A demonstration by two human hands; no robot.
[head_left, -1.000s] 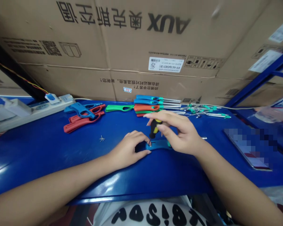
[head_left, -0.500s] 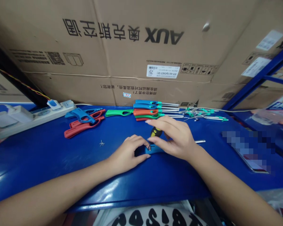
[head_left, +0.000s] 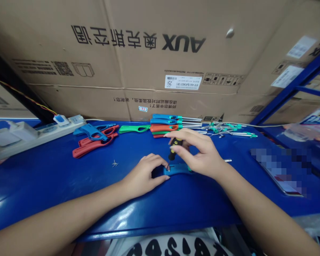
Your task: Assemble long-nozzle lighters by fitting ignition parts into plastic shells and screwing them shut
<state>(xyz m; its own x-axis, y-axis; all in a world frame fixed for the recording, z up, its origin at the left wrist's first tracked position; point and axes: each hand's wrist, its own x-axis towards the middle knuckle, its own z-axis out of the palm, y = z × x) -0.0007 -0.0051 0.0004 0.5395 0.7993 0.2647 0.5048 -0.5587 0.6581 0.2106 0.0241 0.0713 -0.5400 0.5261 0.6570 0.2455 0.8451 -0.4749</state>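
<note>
While before a carton, right fingers around screwdriver, left fingers around blue handle.

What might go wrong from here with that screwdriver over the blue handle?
The screwdriver's lower end is close to the left hand, so a slip might jab it. The blue handle lies on a shiny table and could skid. The small loose metal pieces nearby might scatter if brushed.

Forearms bare to the frame's edge, white garment, perhaps a shirt, rounded black lettering
</note>
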